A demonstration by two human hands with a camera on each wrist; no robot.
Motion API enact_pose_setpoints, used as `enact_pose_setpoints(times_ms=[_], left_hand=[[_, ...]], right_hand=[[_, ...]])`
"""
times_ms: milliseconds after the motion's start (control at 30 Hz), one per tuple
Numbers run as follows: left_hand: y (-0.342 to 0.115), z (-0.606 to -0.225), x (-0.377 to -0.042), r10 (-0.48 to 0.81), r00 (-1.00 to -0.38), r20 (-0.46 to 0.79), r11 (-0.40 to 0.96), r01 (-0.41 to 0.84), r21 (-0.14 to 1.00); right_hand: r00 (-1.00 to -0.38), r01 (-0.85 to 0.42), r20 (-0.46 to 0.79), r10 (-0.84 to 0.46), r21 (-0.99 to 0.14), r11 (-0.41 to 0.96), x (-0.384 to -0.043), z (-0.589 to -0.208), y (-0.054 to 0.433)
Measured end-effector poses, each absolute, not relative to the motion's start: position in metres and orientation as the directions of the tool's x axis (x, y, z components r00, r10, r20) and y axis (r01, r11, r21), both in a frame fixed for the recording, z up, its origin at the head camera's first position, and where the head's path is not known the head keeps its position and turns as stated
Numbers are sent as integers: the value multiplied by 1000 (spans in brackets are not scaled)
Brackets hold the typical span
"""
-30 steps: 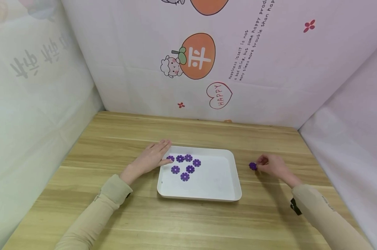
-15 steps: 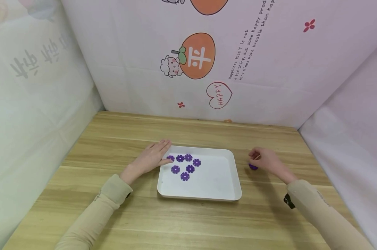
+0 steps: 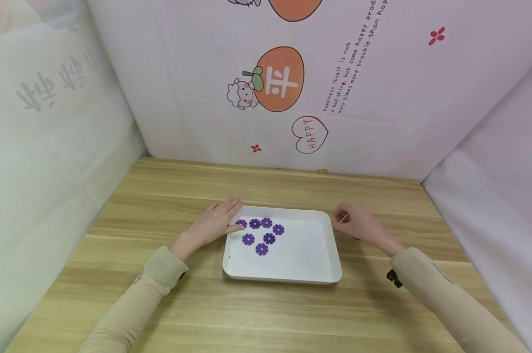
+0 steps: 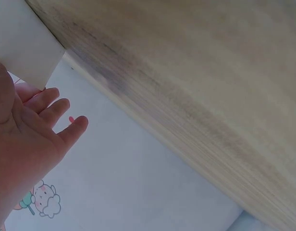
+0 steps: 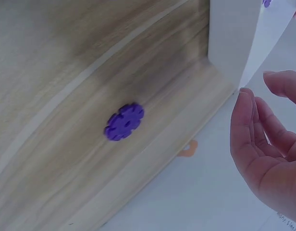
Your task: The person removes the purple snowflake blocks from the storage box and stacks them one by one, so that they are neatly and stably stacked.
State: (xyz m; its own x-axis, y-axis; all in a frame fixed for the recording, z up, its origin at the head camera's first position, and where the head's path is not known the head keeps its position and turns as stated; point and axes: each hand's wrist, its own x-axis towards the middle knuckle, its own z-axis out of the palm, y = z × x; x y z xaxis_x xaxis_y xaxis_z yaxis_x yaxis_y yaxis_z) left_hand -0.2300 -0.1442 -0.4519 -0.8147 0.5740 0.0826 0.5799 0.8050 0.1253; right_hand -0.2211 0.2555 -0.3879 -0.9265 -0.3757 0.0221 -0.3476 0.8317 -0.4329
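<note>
My left hand [image 3: 213,223] rests on the far left corner of a white tray [image 3: 292,282], fingers extended and thumb over the rim. In the left wrist view the left fingers [image 4: 73,132] are spread beside the tray's side. Several purple notched plastic discs [image 3: 261,249] lie flat in the left half of the tray. My right hand [image 3: 358,223] is at the tray's right rim, fingers loosely bent with nothing between them. Behind it a purple notched disc [image 5: 124,122] lies on the table, mostly hidden by the hand in the head view.
The wooden table [image 3: 257,318] is bounded by white printed cloth [image 3: 182,108] at the back and at both sides. The table's back edge lies a short way beyond the tray.
My right hand has let go of the purple disc on the table and moved left to the tray's right rim. The left hand and the discs in the tray stay put.
</note>
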Motion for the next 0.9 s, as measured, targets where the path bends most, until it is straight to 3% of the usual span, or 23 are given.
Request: enact_pose_setpoints(times_ms=[900], left_hand=[[-144,-446,-227,573,-816,75,806,578,128]], right_hand=[[-866,-436,-32,-499,-441,785,-229,-399,204]])
